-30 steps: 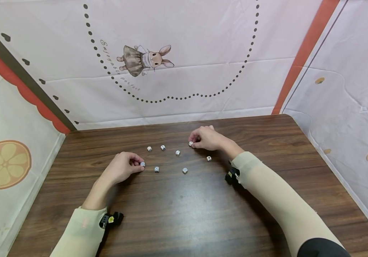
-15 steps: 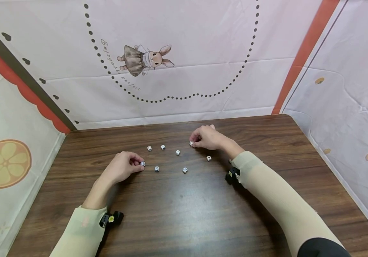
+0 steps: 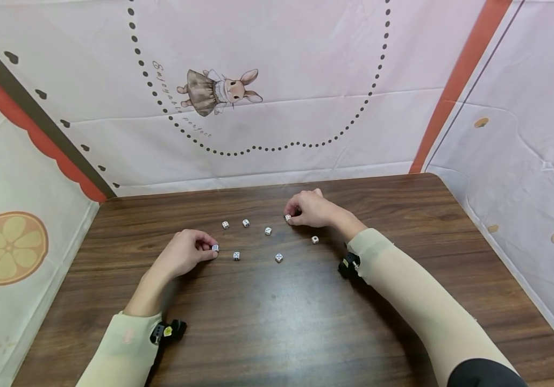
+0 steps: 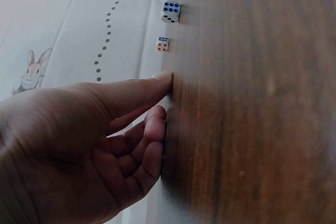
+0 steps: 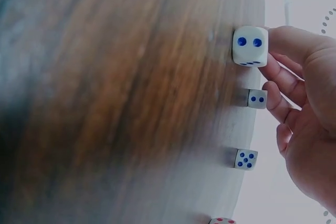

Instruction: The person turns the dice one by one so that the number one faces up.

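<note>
My left hand pinches a white die between thumb and fingers at the left end of the group; the left wrist view hides that die behind the thumb. At the far right of the group, my right hand pinches another white die on the wooden table. A die sits just nearer than the right hand. In the right wrist view a large-looking die covers the fingertips, so the pinched one cannot be made out there.
More white dice lie apart between the hands: two at the back, the left one and its neighbour, a central die, and two nearer ones. A printed cloth rises behind the table.
</note>
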The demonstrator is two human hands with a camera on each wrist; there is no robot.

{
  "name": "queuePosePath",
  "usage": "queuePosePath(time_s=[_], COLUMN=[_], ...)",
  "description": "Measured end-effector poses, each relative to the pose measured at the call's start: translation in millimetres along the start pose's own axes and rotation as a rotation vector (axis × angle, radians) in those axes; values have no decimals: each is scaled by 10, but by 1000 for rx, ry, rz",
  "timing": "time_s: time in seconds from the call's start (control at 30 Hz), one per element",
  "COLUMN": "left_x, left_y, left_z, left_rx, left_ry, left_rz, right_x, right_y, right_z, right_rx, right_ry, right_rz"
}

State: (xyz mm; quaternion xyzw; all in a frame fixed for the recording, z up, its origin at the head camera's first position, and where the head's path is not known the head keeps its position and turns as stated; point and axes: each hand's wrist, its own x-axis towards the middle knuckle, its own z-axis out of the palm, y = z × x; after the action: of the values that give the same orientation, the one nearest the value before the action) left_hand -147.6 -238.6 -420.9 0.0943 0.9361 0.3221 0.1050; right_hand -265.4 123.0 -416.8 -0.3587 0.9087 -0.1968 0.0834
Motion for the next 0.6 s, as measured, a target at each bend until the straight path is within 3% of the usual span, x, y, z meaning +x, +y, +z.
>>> queuePosePath(time_s=[0.3, 0.6], left_x=[-12, -5], left_y=[16, 3], left_z=[5, 13], left_rx=[7, 7], left_ry=[5, 14], left_rz=[-10, 2], right_x=[8, -11], right_y=[-41, -28], right_z=[-3, -3], right_rx=[-7, 61], right_ry=[-9, 9], right_rz=[-10, -14])
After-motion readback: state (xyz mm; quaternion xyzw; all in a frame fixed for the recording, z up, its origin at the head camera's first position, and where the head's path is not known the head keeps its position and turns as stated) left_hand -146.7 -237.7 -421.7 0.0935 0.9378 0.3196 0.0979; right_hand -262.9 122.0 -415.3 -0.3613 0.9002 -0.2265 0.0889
